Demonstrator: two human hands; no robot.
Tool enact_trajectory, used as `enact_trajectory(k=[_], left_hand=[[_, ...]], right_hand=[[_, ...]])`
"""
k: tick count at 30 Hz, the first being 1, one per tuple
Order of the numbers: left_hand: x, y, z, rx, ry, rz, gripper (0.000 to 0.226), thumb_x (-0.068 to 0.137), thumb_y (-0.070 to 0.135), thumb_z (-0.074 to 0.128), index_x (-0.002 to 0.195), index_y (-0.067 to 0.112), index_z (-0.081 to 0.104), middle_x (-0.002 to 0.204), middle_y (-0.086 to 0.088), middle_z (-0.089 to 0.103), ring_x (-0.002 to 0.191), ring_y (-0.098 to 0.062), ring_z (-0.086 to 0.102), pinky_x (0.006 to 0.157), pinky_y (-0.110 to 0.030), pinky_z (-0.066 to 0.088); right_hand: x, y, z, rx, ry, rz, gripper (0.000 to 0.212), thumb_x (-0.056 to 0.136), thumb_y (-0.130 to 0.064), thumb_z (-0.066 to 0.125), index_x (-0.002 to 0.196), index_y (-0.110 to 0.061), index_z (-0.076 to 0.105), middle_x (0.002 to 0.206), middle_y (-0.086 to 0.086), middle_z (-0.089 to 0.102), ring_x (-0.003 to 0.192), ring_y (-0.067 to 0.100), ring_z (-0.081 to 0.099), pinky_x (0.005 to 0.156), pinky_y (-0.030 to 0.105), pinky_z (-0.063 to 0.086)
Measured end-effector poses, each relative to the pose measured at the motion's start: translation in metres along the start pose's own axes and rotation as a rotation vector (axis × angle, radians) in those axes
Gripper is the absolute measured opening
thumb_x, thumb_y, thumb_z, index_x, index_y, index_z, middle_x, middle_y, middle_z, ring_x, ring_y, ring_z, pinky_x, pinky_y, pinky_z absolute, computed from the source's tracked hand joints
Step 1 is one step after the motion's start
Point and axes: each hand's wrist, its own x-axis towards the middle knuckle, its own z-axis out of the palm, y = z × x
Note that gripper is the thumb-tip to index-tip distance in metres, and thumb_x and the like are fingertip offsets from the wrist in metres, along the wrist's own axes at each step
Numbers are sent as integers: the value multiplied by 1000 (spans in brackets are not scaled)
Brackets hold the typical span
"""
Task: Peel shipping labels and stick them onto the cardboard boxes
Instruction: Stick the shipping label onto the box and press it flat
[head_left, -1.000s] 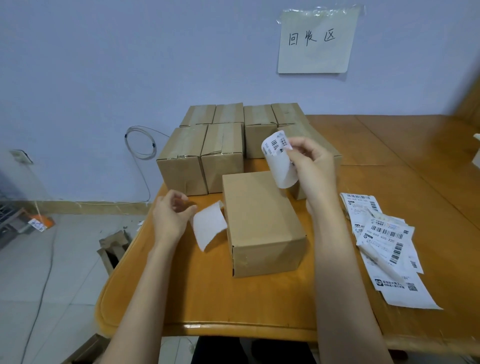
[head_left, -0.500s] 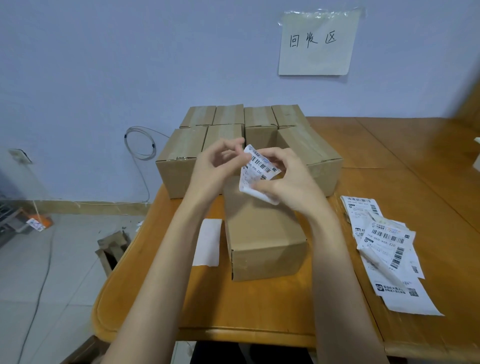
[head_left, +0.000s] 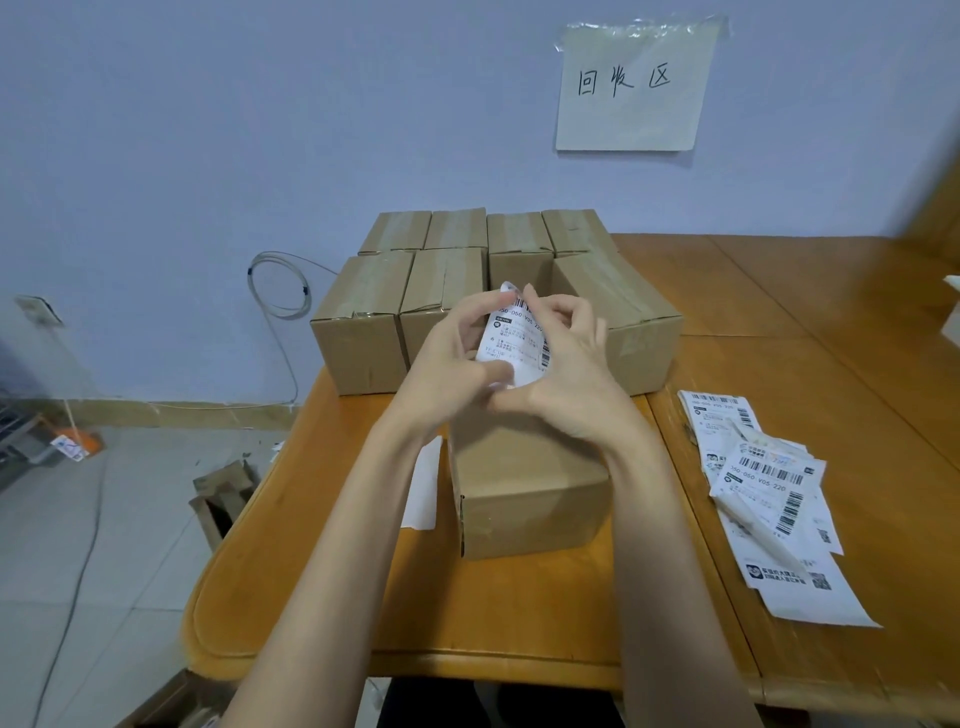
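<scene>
**Both hands hold a shipping label above a box**

A person's left hand (head_left: 457, 358) and right hand (head_left: 566, 374) meet over a plain cardboard box (head_left: 524, 488) on a wooden table (head_left: 509, 618); fingers and thumbs of both pinch one printed shipping label (head_left: 514, 345), held upright and slightly curled, above the box's top; a white backing sheet (head_left: 422, 488) lies just left of the box; loose labels (head_left: 769, 488) lie in a pile to its right; taped boxes (head_left: 447, 291) stand behind.
</scene>
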Motion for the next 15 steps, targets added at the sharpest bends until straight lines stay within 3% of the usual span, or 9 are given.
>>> enact_trajectory(k=[3, 5, 7, 10, 13, 15], left_hand=[[-1, -1, 2, -21, 14, 1, 67, 71, -13, 60, 129, 22, 55, 134, 3, 56, 118, -18, 59, 72, -25, 54], [-1, -1, 1, -54, 24, -16, 67, 70, -10, 63, 129, 21, 56, 133, -1, 58, 116, -20, 61, 79, -29, 56], [-2, -1, 0, -92, 47, -50, 66, 73, -14, 63, 130, 19, 55, 125, -7, 64, 108, -20, 65, 78, -27, 56], [-5, -1, -2, -154, 68, -109, 65, 77, -17, 62, 132, 18, 54, 109, -12, 71, 88, -17, 69, 70, -21, 53], [-7, -1, -5, -191, 99, -138, 65, 76, -17, 63, 133, 15, 54, 112, -9, 71, 94, -16, 68, 72, -20, 54], [-10, -1, -8, -212, 136, -146, 64, 77, -15, 64, 133, 14, 54, 114, -5, 70, 103, -18, 67, 83, -25, 54]], right_hand=[[-1, -2, 5, 29, 50, 8, 116, 51, -46, 69, 154, -28, 18, 126, -12, 24, 124, 10, 21, 111, 25, 25], [0, -2, 8, 72, 60, 17, 116, 53, -43, 71, 154, -28, 16, 135, -12, 21, 128, 9, 19, 114, 30, 25], [-1, -3, 10, 109, 76, 0, 118, 60, -33, 79, 154, -33, 8, 152, -15, 5, 132, 2, 11, 116, 33, 20], [-1, -7, 14, 97, 89, -46, 120, 65, -22, 80, 151, -45, 0, 158, -15, -12, 128, -5, 5, 113, 33, 11], [-4, -9, 15, 235, 68, -49, 101, 63, -23, 75, 144, -54, 23, 158, -19, -9, 144, 4, -4, 118, 47, 15], [-6, -7, 11, 341, 80, -19, 80, 63, -26, 69, 133, -52, 40, 157, -22, -3, 146, 4, -5, 117, 44, 19]])
